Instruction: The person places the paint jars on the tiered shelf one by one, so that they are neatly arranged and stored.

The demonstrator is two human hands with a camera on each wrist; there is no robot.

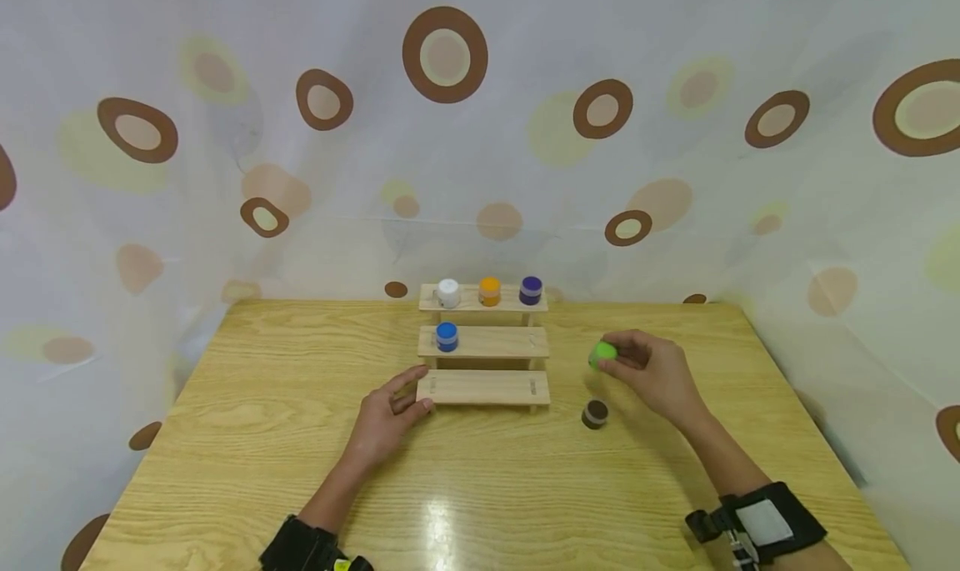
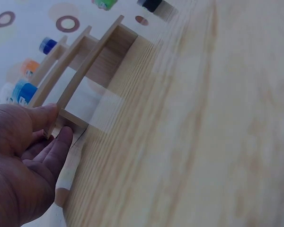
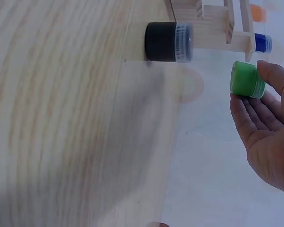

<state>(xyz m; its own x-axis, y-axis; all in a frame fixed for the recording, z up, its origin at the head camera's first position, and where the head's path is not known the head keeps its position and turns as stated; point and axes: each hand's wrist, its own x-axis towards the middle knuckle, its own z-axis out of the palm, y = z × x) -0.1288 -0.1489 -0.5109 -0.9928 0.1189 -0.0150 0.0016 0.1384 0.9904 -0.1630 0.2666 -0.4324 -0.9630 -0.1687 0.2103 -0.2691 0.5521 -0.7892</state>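
My right hand [image 1: 660, 376] pinches a small green paint jar [image 1: 603, 353] between thumb and fingers, to the right of a three-step wooden rack [image 1: 480, 387]. In the right wrist view, the green jar [image 3: 246, 79] is held clear of the table. My left hand [image 1: 382, 421] grips the left end of the rack's lowest step; in the left wrist view, the thumb and fingers of that hand [image 2: 23, 161] meet around the step's corner. A black paint jar [image 1: 595, 414] stands on the table below the green one.
White [image 1: 448, 293], orange [image 1: 490, 292] and purple [image 1: 530, 291] jars stand along the rack's top step. A blue jar [image 1: 446, 337] occupies the left of the middle step. Behind the wooden table [image 1: 300, 354] hangs a patterned sheet [image 1: 525, 162].
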